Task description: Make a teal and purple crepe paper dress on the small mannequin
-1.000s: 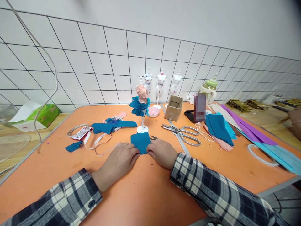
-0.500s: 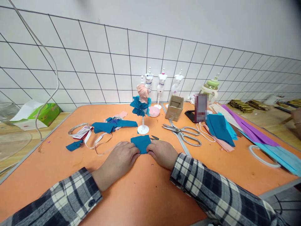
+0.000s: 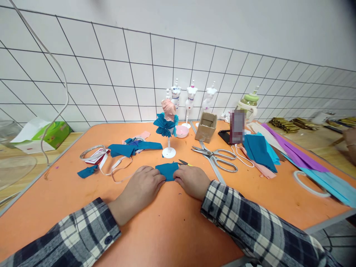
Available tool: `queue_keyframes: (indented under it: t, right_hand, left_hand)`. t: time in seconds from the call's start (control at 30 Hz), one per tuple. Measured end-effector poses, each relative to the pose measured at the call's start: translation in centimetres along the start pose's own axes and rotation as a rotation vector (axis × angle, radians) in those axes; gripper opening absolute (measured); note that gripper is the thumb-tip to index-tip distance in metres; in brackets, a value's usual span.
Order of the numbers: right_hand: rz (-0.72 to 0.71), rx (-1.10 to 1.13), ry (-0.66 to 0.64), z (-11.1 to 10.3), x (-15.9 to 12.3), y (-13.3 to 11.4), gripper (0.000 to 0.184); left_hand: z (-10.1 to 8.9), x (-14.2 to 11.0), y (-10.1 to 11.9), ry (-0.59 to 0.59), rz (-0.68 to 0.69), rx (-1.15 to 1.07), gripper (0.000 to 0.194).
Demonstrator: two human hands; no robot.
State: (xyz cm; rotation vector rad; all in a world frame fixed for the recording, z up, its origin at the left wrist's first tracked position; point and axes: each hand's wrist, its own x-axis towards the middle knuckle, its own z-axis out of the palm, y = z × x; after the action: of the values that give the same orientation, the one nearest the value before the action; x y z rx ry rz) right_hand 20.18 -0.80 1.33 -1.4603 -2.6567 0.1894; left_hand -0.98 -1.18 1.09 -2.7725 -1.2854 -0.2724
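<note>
A small piece of teal crepe paper (image 3: 167,171) lies flat on the orange table, held by its two sides. My left hand (image 3: 146,184) pinches its left side, and the right side is between the closed fingers of my right hand (image 3: 193,180). The undersides of both thumbs are hidden. Just behind the paper, a small dark-tipped tool with a yellow handle (image 3: 184,162) shows beside my right hand. Beyond it stands a mini dress form (image 3: 168,152) on a white base, dressed in pleated teal and crumpled pink paper.
Large scissors (image 3: 215,157) lie open to the right, near a cardboard box (image 3: 206,127). Teal scraps (image 3: 122,150) and a white ribbon (image 3: 114,168) lie left. Folded coloured paper sheets (image 3: 258,152) and a white ring (image 3: 308,185) are right. More dress forms (image 3: 191,98) stand behind.
The teal paper's far edge has shifted slightly towards me, and the piece looks a little shorter front to back. Both hands keep their hold in nearly the same place.
</note>
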Motion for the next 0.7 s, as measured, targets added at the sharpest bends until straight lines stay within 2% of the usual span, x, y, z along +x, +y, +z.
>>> queue_keyframes:
  t: [0.27, 0.4, 0.57, 0.7]
  right_hand:
    - [0.01, -0.016, -0.011, -0.22, -0.05, -0.1, 0.019]
    - [0.005, -0.013, -0.007, -0.22, -0.04, -0.05, 0.02]
    - [0.002, -0.023, -0.005, -0.14, 0.02, -0.03, 0.021]
    - [-0.01, -0.033, -0.007, -0.41, 0.0, -0.18, 0.019]
  left_hand:
    - [-0.26, -0.09, 0.05, 0.0, 0.015, 0.009, 0.022]
    - [-0.08, -0.09, -0.06, 0.015, -0.023, 0.003, 0.021]
    - [-0.23, -0.03, -0.12, -0.034, -0.008, 0.002, 0.024]
    - [-0.31, 0.07, -0.06, 0.004, -0.013, -0.005, 0.021]
